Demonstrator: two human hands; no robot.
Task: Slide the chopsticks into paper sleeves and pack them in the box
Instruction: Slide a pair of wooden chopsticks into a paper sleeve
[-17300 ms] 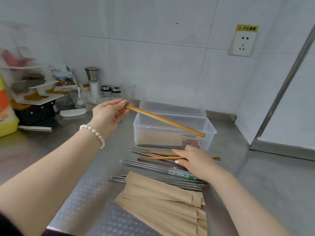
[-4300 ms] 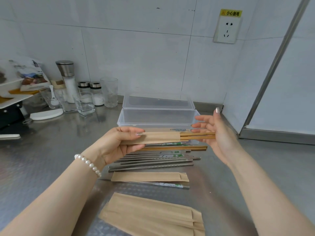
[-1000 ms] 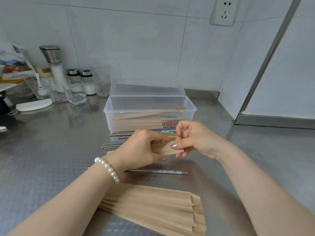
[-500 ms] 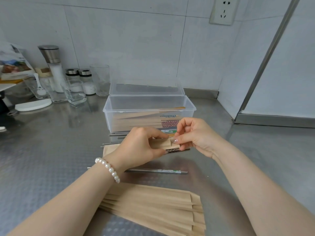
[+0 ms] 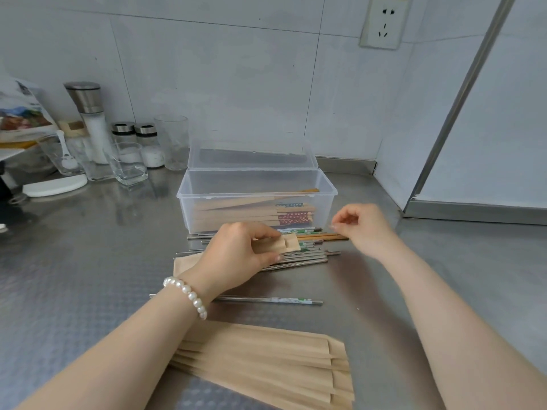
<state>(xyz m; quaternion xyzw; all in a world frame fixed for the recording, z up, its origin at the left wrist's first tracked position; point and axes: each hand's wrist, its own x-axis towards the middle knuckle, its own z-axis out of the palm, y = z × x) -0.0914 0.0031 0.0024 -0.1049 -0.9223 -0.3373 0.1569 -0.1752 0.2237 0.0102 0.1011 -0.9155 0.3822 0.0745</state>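
My left hand (image 5: pixel 236 255) grips a brown paper sleeve (image 5: pixel 281 244) just above a pile of metal chopsticks (image 5: pixel 302 257) on the steel counter. My right hand (image 5: pixel 362 229) hovers to the right of the sleeve's open end, fingers loosely curled and holding nothing. Wooden chopsticks (image 5: pixel 325 237) lie behind the pile. The clear plastic box (image 5: pixel 256 195) stands behind, lid open, with several sleeved chopsticks inside. One metal pair (image 5: pixel 281 300) lies alone nearer me. A stack of empty sleeves (image 5: pixel 266 365) lies at the near edge.
Glasses (image 5: pixel 128 162), salt shakers (image 5: pixel 148 145) and a grinder (image 5: pixel 88 119) stand at the back left by the tiled wall. A white dish (image 5: pixel 54 186) lies left of them. A steel door frame (image 5: pixel 461 108) rises at the right.
My right hand has let go of the sleeve's end and drawn back to the right. My left hand still holds the sleeve, lowered slightly toward the metal chopsticks.
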